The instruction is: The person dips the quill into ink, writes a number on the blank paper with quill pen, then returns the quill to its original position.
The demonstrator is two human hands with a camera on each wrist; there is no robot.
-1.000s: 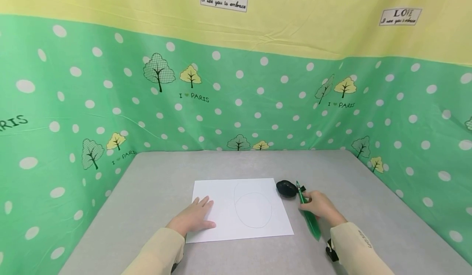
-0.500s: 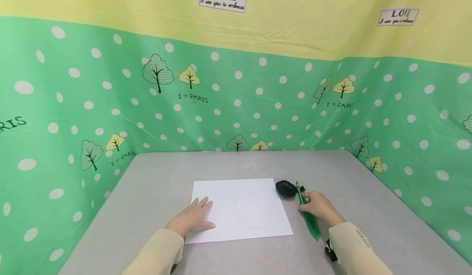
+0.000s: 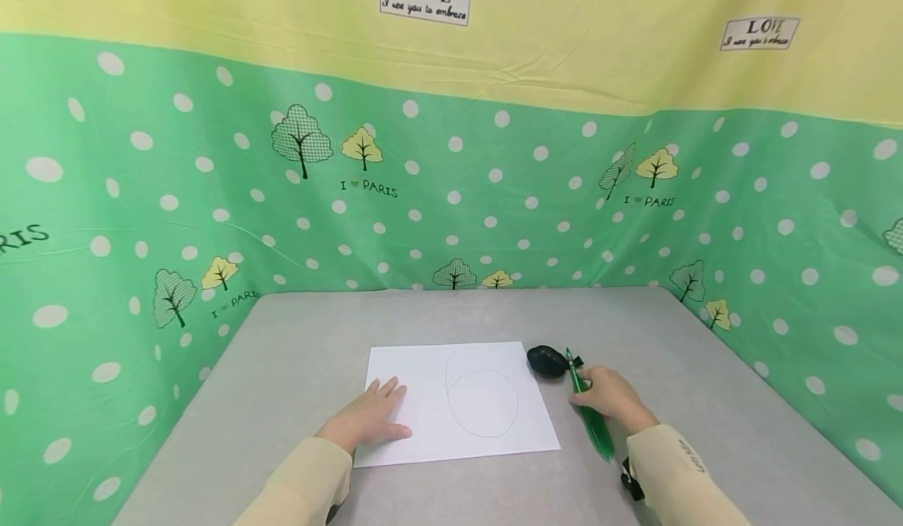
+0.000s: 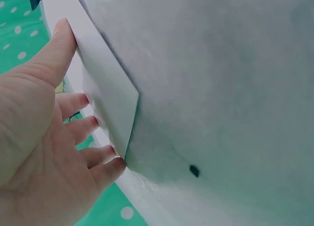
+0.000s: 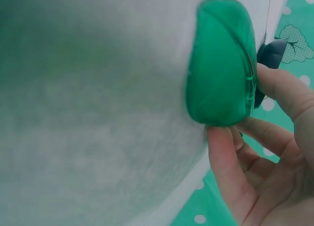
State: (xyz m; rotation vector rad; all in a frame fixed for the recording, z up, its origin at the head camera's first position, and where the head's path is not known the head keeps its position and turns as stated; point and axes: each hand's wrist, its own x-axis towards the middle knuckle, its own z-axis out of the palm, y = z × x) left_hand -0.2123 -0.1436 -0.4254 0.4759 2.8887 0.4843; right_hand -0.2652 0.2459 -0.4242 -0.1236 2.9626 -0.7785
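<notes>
A white sheet of paper [image 3: 430,424] lies on the grey table, with a thin line drawn on it that makes a loop with a tail, like a 6. My left hand [image 3: 368,418] rests on the paper's left part, fingers spread; the left wrist view shows its thumb and fingertips on the sheet [image 4: 110,96]. To the right of the paper, my right hand [image 3: 612,395] pinches a green, leaf-shaped pen [image 3: 595,428], its narrow tip pointing away from me. In the right wrist view the pen's broad translucent end [image 5: 221,64] hides part of the grip. A rounded black object [image 3: 547,361] sits beside the tip.
The grey table [image 3: 317,318] is enclosed by a green and yellow patterned curtain [image 3: 451,197] at the back and sides. A black piece [image 3: 632,480] shows under my right sleeve. In the left wrist view a small dark spot [image 4: 195,170] marks the table.
The whole head view has shifted very slightly. Both hands, the paper and the pen stay in place.
</notes>
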